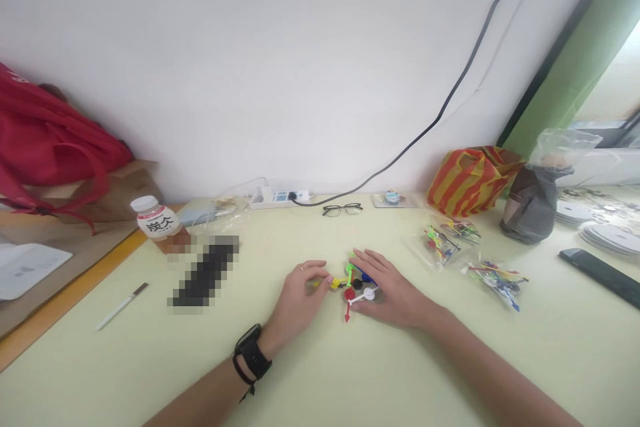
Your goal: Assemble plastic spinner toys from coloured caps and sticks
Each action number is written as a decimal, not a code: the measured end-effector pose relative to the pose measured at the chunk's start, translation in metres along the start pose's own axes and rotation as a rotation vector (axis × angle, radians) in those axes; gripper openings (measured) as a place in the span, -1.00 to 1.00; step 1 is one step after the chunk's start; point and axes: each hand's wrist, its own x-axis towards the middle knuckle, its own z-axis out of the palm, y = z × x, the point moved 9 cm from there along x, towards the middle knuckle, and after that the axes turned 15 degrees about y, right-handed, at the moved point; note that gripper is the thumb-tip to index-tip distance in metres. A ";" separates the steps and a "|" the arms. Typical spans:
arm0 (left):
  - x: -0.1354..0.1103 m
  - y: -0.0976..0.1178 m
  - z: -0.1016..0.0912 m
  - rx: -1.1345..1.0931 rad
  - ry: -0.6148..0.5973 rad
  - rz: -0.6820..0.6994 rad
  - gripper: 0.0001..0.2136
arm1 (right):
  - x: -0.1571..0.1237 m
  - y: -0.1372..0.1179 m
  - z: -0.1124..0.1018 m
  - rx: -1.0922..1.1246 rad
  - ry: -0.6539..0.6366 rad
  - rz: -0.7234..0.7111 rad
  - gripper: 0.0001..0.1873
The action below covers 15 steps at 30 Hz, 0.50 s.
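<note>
A small cluster of plastic arrow spinners lies on the pale table between my hands: a green arrow [350, 269], a red arrow [347, 313], a white arrow [369, 293], a blue one partly under my fingers, and a black round piece [357, 285]. My left hand [303, 293] comes in from the left, its thumb and index finger pinched at the end of a yellow arrow [337, 283]. Curved around the cluster's right side, my right hand [393, 288] rests with thumb and fingers apart. Its fingers hide part of the blue piece.
Clear bags of similar arrows [497, 280] lie to the right, before a striped bag [467, 180] and a grey bag [530, 207]. Eyeglasses [343, 209] and a power strip [280, 198] sit near the wall. A bottle [157, 223] and a pen [123, 305] are left.
</note>
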 end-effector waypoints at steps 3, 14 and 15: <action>-0.006 0.010 0.001 0.068 -0.047 0.057 -0.75 | -0.001 -0.007 0.002 0.045 0.009 -0.020 -0.25; -0.027 0.045 0.015 0.060 -0.333 0.287 -0.42 | -0.015 -0.033 0.018 0.289 -0.076 0.061 -0.08; -0.026 0.043 0.014 0.063 -0.321 0.271 -0.44 | -0.015 -0.033 0.017 0.295 -0.077 0.066 -0.08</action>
